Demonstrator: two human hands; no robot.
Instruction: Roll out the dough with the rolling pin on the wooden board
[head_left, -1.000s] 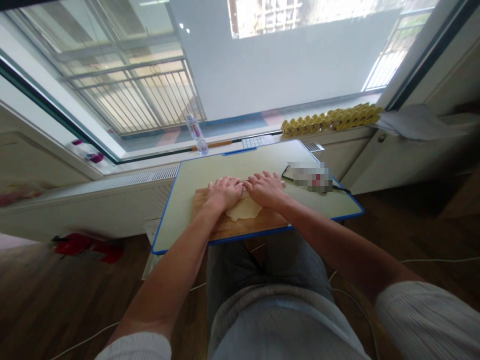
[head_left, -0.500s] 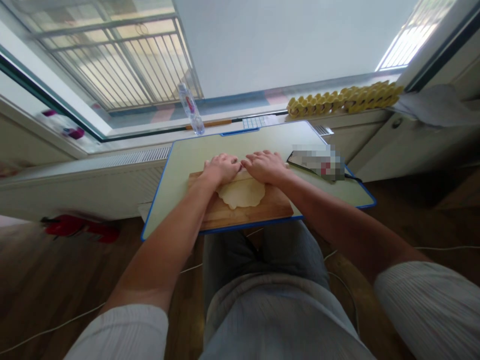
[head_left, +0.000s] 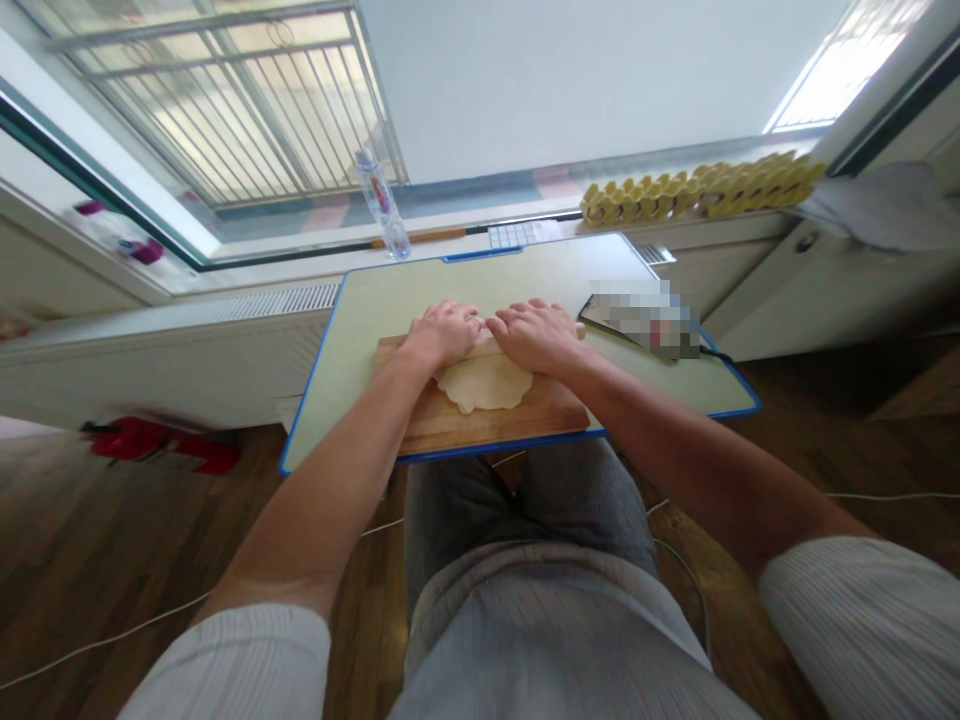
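Note:
A flat, irregular sheet of pale dough lies on a wooden cutting board. Across its far part runs a rolling pin, mostly covered by my hands; its right end pokes out past the right one. My left hand is curled over the pin's left part, and my right hand over its right part, thumbs close together near the middle. The board rests at the near edge of a small light-green table with a blue rim.
On the table's right lies a phone, partly blurred, with a dark cable. A clear bottle and yellow egg trays stand along the windowsill. On the floor at left lies a red fire extinguisher; white cables cross the floor.
The camera view has shifted slightly. Both hands stay on the rolling pin, and more of its right end shows now. The dough looks about the same.

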